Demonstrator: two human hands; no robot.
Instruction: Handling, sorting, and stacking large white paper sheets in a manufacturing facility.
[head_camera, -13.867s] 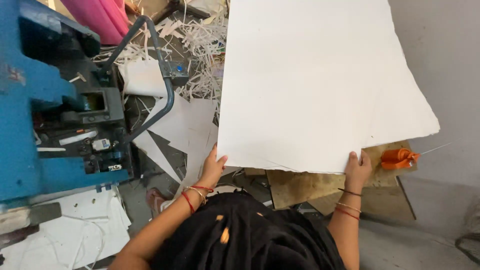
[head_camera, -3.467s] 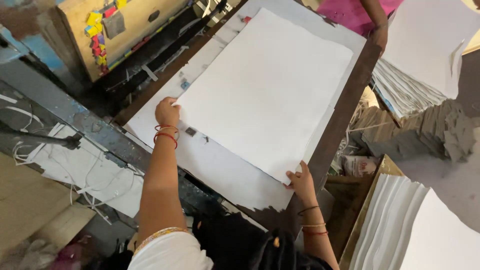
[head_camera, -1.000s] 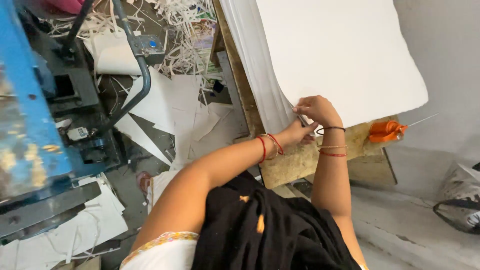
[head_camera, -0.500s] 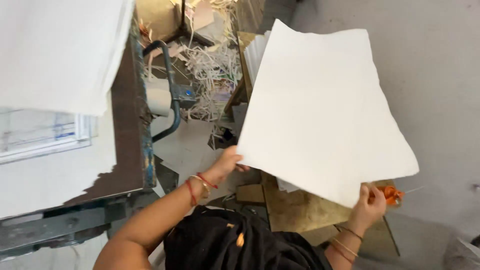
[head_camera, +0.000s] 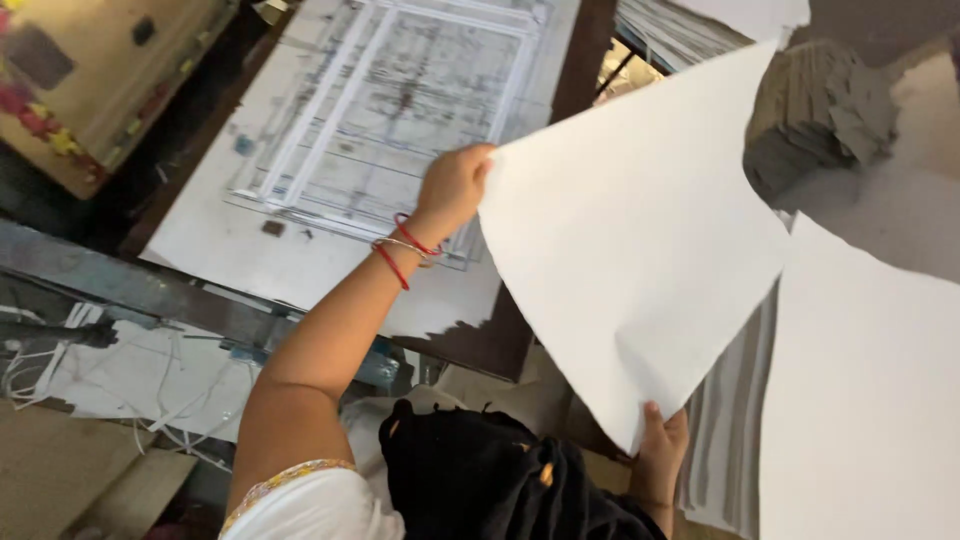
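A large white sheet of card (head_camera: 640, 240) hangs in the air, held by both my hands. My left hand (head_camera: 455, 185) grips its upper left corner over the flat bed of a machine. My right hand (head_camera: 660, 445) pinches the sheet's lowest corner, close to my body. Under my left hand lies a white board with a fine grid of lines and cut marks (head_camera: 400, 110), resting on the dark brown bed (head_camera: 520, 320). Red and metal bangles circle my left wrist.
A tall stack of white sheets (head_camera: 870, 400) stands at the right, with a grey pile of card (head_camera: 810, 120) behind it. A yellow-brown machine part (head_camera: 90, 80) sits at the top left. Paper strips and scraps (head_camera: 120, 380) lie at the lower left.
My view has swung from the stack side to the machine bed. The sheet has travelled with both hands towards the lined board, which now shows bare.
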